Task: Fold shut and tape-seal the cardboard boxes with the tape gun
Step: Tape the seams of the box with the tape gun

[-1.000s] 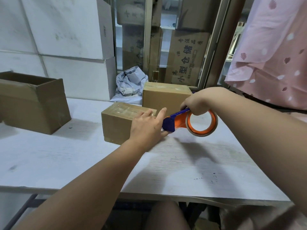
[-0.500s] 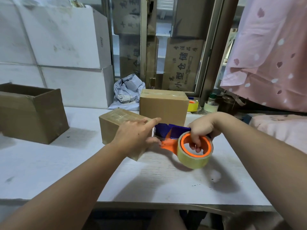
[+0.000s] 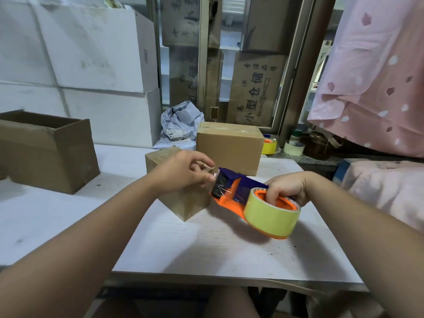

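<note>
A small closed cardboard box (image 3: 183,206) sits mid-table, one corner toward me. My left hand (image 3: 183,173) hovers over its top, with thumb and fingertips pinched at the tape end by the blade of the tape gun (image 3: 231,191). The gun is orange and blue and carries a yellowish tape roll (image 3: 270,218). My right hand (image 3: 286,188) grips it, fingers inside the roll's core, just right of the box. Behind stands a larger taped box (image 3: 229,146). An open-topped box (image 3: 46,150) rests at the far left.
The white table (image 3: 206,249) ends close to my body. White cartons (image 3: 96,65) are stacked behind on the left. A crumpled mail bag (image 3: 181,125) lies behind the boxes. Spare tape rolls (image 3: 269,145) and jars sit on the sill; pink cloth (image 3: 378,76) hangs at right.
My right hand brought the tape gun down and tipped it so the roll faces me. My left hand shifted from the box's side to the gun's blade end.
</note>
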The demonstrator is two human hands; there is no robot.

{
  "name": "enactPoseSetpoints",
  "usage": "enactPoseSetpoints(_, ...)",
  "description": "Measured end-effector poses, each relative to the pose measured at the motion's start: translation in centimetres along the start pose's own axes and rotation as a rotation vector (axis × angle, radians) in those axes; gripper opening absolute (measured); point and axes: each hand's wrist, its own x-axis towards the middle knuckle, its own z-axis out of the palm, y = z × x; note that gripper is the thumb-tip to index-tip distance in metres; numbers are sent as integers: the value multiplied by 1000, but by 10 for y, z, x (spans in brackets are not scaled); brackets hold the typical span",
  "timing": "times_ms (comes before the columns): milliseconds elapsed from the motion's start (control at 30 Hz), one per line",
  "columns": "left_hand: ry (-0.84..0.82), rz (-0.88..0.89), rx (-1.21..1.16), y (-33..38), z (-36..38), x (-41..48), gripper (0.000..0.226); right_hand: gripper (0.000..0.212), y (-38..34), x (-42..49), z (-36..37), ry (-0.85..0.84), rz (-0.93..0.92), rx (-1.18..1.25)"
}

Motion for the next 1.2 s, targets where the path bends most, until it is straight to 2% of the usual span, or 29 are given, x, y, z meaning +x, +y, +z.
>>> enactPoseSetpoints(67,9,3,-149,-3,-1,-1,15,42,5,0,3,-5,-25,61)
enactPoseSetpoints(133,132,9,-109,-6,2,-2,12,51,9,-1,6,0,-71,140)
enactPoseSetpoints(233,391,-52,186,-8,17,-6,28,67,15,3,7,-14,-197,342)
enactPoseSetpoints(267,423,-83,341,-8,22,-9,34,69,16,4,7,-6,-238,407)
enactPoseSetpoints(333,387,-59,659,-10,29,-11,37,73,15,7,6,60,-310,486)
enactPoseSetpoints(367,376,-9,728,-13,31,-12,36,71,13,8,8,99,-354,511)
enactPoseSetpoints(433,382,100,767,-20,31,-13,30,51,6,8,12,182,-430,577)
enactPoseSetpoints(533,378,72,779,-21,27,-16,27,36,-8,7,24,303,-565,595)
enactPoseSetpoints(600,415,10,661,-17,30,-18,34,33,-17,11,28,402,-641,605)
enactPoseSetpoints(700,628,-4,102,8,30,-21,34,47,-29,21,34,655,-740,530)
enactPoseSetpoints(767,673,-23,-193,31,31,-19,28,53,-36,25,39,837,-820,431)
enactPoseSetpoints(800,659,-44,-268,43,31,-17,30,52,-39,28,42,906,-854,395)
enactPoseSetpoints(900,579,-127,-374,66,36,-7,41,45,-50,30,54,1073,-952,353)
enactPoseSetpoints(1033,682,-193,-483,72,35,1,28,52,-58,25,68,1281,-1029,198)
enactPoseSetpoints(1200,766,-156,-445,67,37,-2,10,49,-59,26,83,1350,-1061,184)
